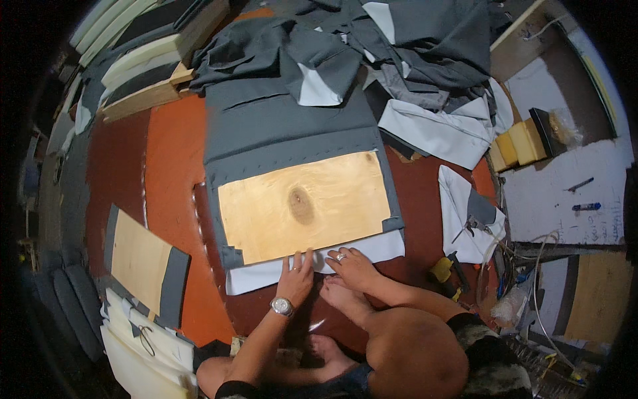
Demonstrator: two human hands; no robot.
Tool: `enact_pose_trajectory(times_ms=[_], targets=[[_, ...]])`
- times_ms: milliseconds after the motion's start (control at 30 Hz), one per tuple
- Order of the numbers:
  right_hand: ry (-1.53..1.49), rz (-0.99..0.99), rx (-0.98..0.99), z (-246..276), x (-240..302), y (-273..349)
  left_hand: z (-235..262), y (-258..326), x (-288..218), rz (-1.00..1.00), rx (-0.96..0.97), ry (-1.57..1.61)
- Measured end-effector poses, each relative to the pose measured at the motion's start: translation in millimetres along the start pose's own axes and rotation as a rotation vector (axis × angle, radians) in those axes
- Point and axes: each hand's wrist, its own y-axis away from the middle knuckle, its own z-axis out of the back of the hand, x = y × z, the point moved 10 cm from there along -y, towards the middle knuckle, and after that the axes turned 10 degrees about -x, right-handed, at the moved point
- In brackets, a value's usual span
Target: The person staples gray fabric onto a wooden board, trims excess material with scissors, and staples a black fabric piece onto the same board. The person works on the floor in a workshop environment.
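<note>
A pale plywood board (266,209) with a dark knot lies on a grey fabric cover (286,126). Along its near edge runs a strip of white leatherette (256,278), flat on the brown surface. My left hand (296,278), with a watch at the wrist, rests on this strip, fingers stretched toward the board's edge. To its right my right hand (353,269) lies over the same strip with its fingers apart and a ring on one of them. Grey fabric is folded over the board's two near corners. What lies under my palms is hidden.
A smaller grey-edged wooden panel (143,266) lies at left above foam pieces (143,349). Grey and white covers (425,50) are heaped at the far side. On the right, a staple gun (480,225) sits on white material, near a hose and a marker (586,207).
</note>
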Motion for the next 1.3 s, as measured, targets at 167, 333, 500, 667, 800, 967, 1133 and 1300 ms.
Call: enact_pose_trajectory(times_ms=[167, 333, 500, 667, 800, 967, 1133, 1300], targets=[[0.182, 0.112, -0.030, 13.3, 8.6, -14.8, 14.9, 9.4, 22.3, 0.285, -0.055, 0.186], [0.155, 0.147, -0.252, 49.1, 7.6, -33.1, 17.7, -14.4, 42.7, 0.352, -0.106, 0.120], [0.118, 0.153, -0.041, 49.9, 6.0, -45.6, 10.6, -30.7, 38.1, 0.223, -0.048, 0.265], [-0.095, -0.019, 0.309, 45.8, -14.8, -68.5, 9.8, -29.9, 27.0, 0.068, -0.043, 0.146], [0.145, -0.048, 0.075, 79.5, -28.2, -100.4, -8.6, -27.4, 29.8, 0.099, 0.080, 0.094], [0.201, -0.143, 0.277, 58.7, -36.0, -100.4, -20.5, -20.5, 30.2, 0.095, 0.151, 0.130], [0.151, -0.210, 0.303, 57.1, -42.3, -93.9, -5.1, -17.0, 19.1, 0.014, 0.149, 0.173], [0.153, -0.197, 0.335, 61.3, -43.1, -92.8, 20.1, -42.5, 22.2, -0.023, 0.133, 0.127]])
